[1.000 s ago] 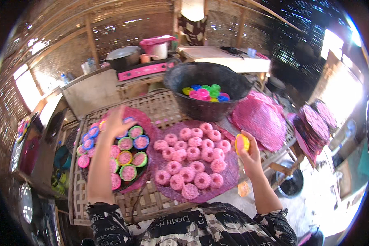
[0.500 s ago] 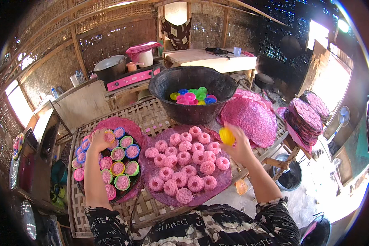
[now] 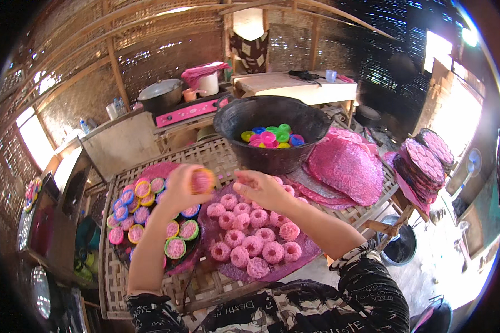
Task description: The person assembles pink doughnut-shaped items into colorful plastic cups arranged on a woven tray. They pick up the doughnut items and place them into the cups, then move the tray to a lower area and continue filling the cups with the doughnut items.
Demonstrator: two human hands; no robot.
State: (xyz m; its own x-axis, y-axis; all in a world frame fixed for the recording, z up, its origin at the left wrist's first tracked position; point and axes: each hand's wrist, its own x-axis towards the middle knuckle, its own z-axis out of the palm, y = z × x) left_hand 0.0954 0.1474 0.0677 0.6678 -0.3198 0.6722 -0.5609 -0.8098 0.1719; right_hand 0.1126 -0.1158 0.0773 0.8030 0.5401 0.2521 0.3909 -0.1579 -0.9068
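My left hand (image 3: pixel 179 187) is raised over the left-hand tray and closed round a yellow-rimmed mould (image 3: pixel 203 181) filled with pink, crumbly dough. Facing it, my right hand (image 3: pixel 255 187) holds nothing I can see; its fingers are apart, slightly bent and a little blurred. Below my left arm lie many small round moulds (image 3: pixel 175 248) with green, blue, yellow and pink rims, each packed with pink filling. Ring-shaped pink cakes (image 3: pixel 273 251) are spread on a purple-pink sheet (image 3: pixel 311 247) under my right hand.
A big black basin (image 3: pixel 272 158) holds several coloured plastic moulds (image 3: pixel 268 137). To its right lie stacked pink sheets (image 3: pixel 347 172). Everything rests on a woven bamboo table (image 3: pixel 205 152). Behind stand a pink stove (image 3: pixel 189 114) and a lidded pot (image 3: pixel 162 94). A bucket (image 3: pixel 399 244) is on the floor.
My left hand has lifted a filled yellow mould off the tray toward the middle. My right hand has moved left toward it, and the yellow mould it held is gone from it.
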